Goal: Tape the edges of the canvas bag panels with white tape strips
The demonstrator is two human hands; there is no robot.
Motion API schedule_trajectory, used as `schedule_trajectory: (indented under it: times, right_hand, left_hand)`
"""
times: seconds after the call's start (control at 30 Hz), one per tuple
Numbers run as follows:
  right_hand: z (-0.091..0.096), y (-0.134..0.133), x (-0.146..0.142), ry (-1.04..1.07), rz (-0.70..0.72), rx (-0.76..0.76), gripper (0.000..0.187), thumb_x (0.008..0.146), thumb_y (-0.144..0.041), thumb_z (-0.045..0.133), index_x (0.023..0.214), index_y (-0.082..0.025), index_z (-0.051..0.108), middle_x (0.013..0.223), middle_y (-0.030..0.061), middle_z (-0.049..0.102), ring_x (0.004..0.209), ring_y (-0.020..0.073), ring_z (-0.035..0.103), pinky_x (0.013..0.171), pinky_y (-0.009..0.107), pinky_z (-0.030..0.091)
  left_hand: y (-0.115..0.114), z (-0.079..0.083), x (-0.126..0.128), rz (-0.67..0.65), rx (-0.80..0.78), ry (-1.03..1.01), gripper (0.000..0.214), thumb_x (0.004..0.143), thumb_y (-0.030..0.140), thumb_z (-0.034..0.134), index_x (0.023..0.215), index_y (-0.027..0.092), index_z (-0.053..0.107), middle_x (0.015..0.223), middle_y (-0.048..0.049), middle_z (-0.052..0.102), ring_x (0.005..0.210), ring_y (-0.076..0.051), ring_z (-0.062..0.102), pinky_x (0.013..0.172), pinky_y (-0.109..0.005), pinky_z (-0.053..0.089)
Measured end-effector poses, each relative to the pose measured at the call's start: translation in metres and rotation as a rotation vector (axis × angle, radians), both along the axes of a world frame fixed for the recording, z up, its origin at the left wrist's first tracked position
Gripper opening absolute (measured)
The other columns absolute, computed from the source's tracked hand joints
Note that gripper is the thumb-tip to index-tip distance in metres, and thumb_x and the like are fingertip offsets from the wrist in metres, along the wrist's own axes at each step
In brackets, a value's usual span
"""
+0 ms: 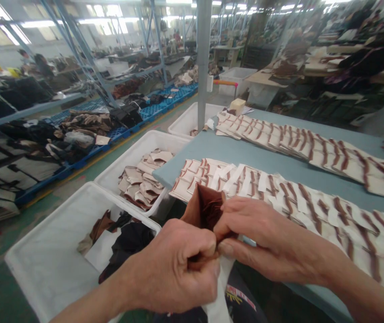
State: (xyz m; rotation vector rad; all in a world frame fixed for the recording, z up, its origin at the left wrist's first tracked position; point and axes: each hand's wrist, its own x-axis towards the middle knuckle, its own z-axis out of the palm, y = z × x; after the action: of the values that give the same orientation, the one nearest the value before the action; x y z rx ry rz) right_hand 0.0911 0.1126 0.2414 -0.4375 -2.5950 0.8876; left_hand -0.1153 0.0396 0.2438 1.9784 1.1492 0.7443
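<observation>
My left hand is curled into a fist round the lower edge of a small brown leather piece. My right hand pinches the same piece from the right, thumb and fingers pressed together. The piece stands folded between both hands, just in front of the near edge of a blue-grey table. On the table lie two long overlapping rows of cream and brown cut pieces, a near row and a far row. White fabric hangs below my hands.
Three white plastic bins stand left of the table: the nearest holds dark and brown scraps, the middle one holds cream pieces, the far one is mostly hidden. A grey post rises behind. Shelves with material line the left; people work far off.
</observation>
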Motion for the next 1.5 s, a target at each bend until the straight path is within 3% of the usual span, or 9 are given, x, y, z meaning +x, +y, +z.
schedule_trajectory:
  times: [0.23, 0.33, 0.43, 0.53, 0.73, 0.87, 1.03, 1.33, 1.5]
  right_hand:
    - [-0.050, 0.014, 0.013, 0.049, -0.064, -0.150, 0.013, 0.090, -0.025, 0.054, 0.090, -0.017, 0.063, 0.088, 0.0068, 0.063, 0.088, 0.0220, 0.055, 0.082, 0.037, 0.042]
    - [-0.062, 0.010, 0.015, 0.115, -0.064, -0.198, 0.007, 0.088, -0.023, 0.058, 0.088, -0.017, 0.062, 0.088, 0.0065, 0.062, 0.090, 0.0218, 0.055, 0.083, 0.036, 0.043]
    - [-0.056, 0.010, 0.017, 0.182, -0.036, -0.265, 0.017, 0.095, -0.028, 0.060, 0.082, -0.018, 0.058, 0.087, 0.0053, 0.061, 0.087, 0.0196, 0.056, 0.080, 0.033, 0.043]
    - [-0.038, 0.016, 0.021, 0.235, -0.016, -0.295, 0.035, 0.102, -0.045, 0.056, 0.079, -0.019, 0.056, 0.085, 0.0041, 0.060, 0.085, 0.0179, 0.055, 0.078, 0.032, 0.042]
    - [-0.012, 0.022, 0.014, 0.204, 0.025, -0.295, 0.048, 0.103, -0.059, 0.046, 0.077, -0.019, 0.053, 0.077, 0.0002, 0.055, 0.074, 0.0147, 0.049, 0.070, 0.029, 0.039]
    - [-0.011, 0.023, 0.007, 0.141, 0.002, -0.289, 0.043, 0.102, -0.052, 0.050, 0.074, -0.020, 0.050, 0.075, -0.0008, 0.053, 0.073, 0.0145, 0.049, 0.068, 0.028, 0.039]
    - [-0.010, 0.022, 0.006, 0.104, -0.020, -0.215, 0.030, 0.099, -0.033, 0.055, 0.073, -0.020, 0.046, 0.075, -0.0019, 0.051, 0.073, 0.0136, 0.046, 0.067, 0.027, 0.037]
    - [-0.017, 0.016, 0.015, 0.044, -0.066, -0.165, 0.017, 0.094, -0.026, 0.060, 0.080, -0.020, 0.052, 0.081, -0.0002, 0.056, 0.078, 0.0152, 0.049, 0.072, 0.027, 0.038]
    - [-0.015, 0.007, 0.011, 0.066, -0.119, -0.157, 0.015, 0.083, -0.019, 0.068, 0.084, -0.020, 0.053, 0.082, -0.0007, 0.057, 0.078, 0.0159, 0.051, 0.073, 0.028, 0.038]
  left_hand:
    - [-0.005, -0.011, -0.005, 0.046, -0.264, -0.227, 0.039, 0.085, 0.024, 0.051, 0.058, 0.023, 0.023, 0.054, 0.0083, 0.023, 0.049, -0.008, 0.022, 0.047, -0.026, 0.018]
    - [-0.006, -0.014, -0.010, 0.068, -0.274, -0.209, 0.041, 0.089, 0.026, 0.051, 0.059, 0.023, 0.024, 0.054, 0.0081, 0.023, 0.050, -0.009, 0.022, 0.048, -0.026, 0.019]
    - [-0.004, -0.016, -0.019, 0.052, -0.235, -0.228, 0.044, 0.093, 0.031, 0.051, 0.060, 0.023, 0.023, 0.054, 0.0078, 0.025, 0.049, -0.009, 0.024, 0.049, -0.026, 0.021]
    - [0.005, -0.023, -0.033, 0.086, -0.146, -0.219, 0.051, 0.098, 0.046, 0.051, 0.060, 0.023, 0.026, 0.056, 0.0069, 0.030, 0.050, -0.009, 0.028, 0.049, -0.024, 0.023]
    - [0.027, -0.035, -0.040, 0.104, -0.020, 0.029, 0.046, 0.095, 0.058, 0.053, 0.073, 0.017, 0.060, 0.071, 0.0000, 0.058, 0.068, -0.015, 0.052, 0.066, -0.026, 0.039]
    - [0.033, -0.024, -0.021, 0.028, 0.062, 0.020, 0.032, 0.092, 0.047, 0.061, 0.097, 0.017, 0.071, 0.090, -0.0045, 0.072, 0.083, -0.019, 0.061, 0.080, -0.029, 0.044]
    - [0.037, -0.009, -0.007, -0.010, 0.146, 0.060, 0.007, 0.085, 0.018, 0.059, 0.085, 0.017, 0.066, 0.080, -0.0008, 0.070, 0.073, -0.014, 0.060, 0.075, -0.026, 0.044]
    - [0.028, -0.003, 0.003, -0.103, 0.134, 0.162, 0.017, 0.092, 0.015, 0.048, 0.083, 0.017, 0.063, 0.078, -0.0005, 0.069, 0.072, -0.014, 0.061, 0.071, -0.024, 0.043]
    - [0.020, -0.004, 0.004, -0.082, 0.113, 0.155, 0.020, 0.097, 0.017, 0.043, 0.087, 0.017, 0.061, 0.081, -0.0019, 0.067, 0.074, -0.015, 0.060, 0.072, -0.025, 0.044]
